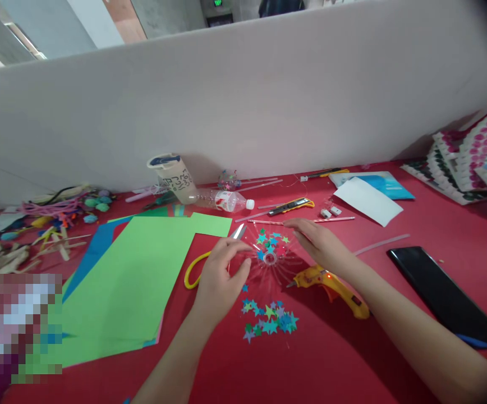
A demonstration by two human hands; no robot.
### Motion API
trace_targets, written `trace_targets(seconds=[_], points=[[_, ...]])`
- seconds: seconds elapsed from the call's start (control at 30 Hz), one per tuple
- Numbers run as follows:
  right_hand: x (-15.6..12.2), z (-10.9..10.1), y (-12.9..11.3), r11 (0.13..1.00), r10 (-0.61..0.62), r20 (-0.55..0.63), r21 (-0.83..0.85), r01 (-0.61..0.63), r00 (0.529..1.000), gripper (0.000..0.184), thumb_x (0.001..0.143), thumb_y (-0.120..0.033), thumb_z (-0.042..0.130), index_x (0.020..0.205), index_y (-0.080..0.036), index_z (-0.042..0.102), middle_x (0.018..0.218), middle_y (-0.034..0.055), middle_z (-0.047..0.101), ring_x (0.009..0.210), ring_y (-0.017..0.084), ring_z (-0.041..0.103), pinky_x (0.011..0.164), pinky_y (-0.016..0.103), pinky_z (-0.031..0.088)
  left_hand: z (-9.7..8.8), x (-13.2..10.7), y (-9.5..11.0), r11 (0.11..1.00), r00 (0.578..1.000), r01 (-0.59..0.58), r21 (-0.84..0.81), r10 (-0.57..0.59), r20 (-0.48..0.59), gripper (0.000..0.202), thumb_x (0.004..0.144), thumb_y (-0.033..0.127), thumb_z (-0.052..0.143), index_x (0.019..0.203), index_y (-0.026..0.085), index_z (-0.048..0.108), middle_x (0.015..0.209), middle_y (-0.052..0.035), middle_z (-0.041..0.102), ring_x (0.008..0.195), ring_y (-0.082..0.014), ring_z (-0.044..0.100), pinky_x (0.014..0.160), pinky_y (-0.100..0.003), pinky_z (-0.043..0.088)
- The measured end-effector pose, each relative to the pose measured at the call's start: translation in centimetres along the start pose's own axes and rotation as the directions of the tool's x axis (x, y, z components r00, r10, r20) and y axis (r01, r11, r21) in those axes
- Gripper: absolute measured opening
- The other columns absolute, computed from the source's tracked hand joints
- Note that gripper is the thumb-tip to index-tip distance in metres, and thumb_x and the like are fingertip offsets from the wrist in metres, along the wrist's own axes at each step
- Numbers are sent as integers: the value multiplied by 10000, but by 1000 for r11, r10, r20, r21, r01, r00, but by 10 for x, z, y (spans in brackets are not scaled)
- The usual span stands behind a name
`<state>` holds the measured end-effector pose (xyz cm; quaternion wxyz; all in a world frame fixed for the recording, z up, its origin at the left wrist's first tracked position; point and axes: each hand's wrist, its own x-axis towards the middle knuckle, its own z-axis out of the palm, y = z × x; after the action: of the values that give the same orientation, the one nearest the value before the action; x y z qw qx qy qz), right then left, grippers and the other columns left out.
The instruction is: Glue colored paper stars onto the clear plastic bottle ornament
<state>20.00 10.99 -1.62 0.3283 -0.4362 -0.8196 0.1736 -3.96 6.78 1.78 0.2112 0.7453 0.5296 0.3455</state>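
Observation:
A clear plastic piece cut into radiating strips [271,259], dotted with small paper stars, lies on the red table [395,269]. My left hand [220,279] rests at its left edge with fingers curled, pinching a strip. My right hand [321,242] lies flat on its right side, fingers stretched toward the stars. Yellow-handled scissors [203,264] lie partly under my left hand, blades pointing up-right. An orange glue gun [335,286] lies just below my right wrist. A pile of loose paper stars [269,322] sits in front.
Green and blue paper sheets [129,286] spread at left. A plastic bottle [220,199], a paper cup [175,178], a utility knife [290,206], white paper [367,201], a black phone [439,292] and sticker sheets [474,157] surround the work. A white partition [243,106] stands behind.

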Motion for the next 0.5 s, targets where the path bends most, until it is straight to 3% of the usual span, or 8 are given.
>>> trace_targets(seconds=[0.07, 0.23, 0.37, 0.5], points=[[1, 0, -1, 1000, -5, 1, -6, 5, 1000, 281, 924, -163, 355, 1158, -204, 506, 1101, 101, 621, 990, 205, 604, 828, 363, 493, -4, 11, 1, 998, 996, -61, -24, 63, 66, 199, 817, 148, 516, 937, 248, 639, 1115, -39, 577, 1081, -192, 536, 976, -395, 395], [-3, -7, -10, 999, -10, -87, -32, 8, 996, 266, 895, -135, 393, 1126, -196, 512, 1219, 125, 541, 1141, 230, 500, 925, 419, 429, -3, 28, 2, 982, 951, -159, -98, 179, 251, 280, 787, 125, 553, 1005, 283, 629, 1401, -29, 393, 1294, -216, 375, 1066, -437, 310], [-11, -18, -31, 999, -38, -74, -38, 35, 997, 155, 868, -146, 461, 955, -195, 579, 979, 82, 611, 952, 205, 557, 840, 374, 458, 7, 29, -4, 983, 939, -161, -87, 180, 293, 288, 800, 137, 546, 1042, 275, 620, 1418, -52, 383, 1306, -225, 366, 1065, -453, 312], [-15, -14, -51, 983, -169, 16, -67, 170, 985, 114, 857, -168, 509, 924, -181, 600, 957, 70, 603, 919, 194, 523, 824, 359, 440, 10, 25, -7, 987, 945, -148, -57, 158, 285, 263, 817, 195, 555, 1064, 266, 612, 1349, -61, 453, 1248, -219, 432, 1040, -435, 348]])
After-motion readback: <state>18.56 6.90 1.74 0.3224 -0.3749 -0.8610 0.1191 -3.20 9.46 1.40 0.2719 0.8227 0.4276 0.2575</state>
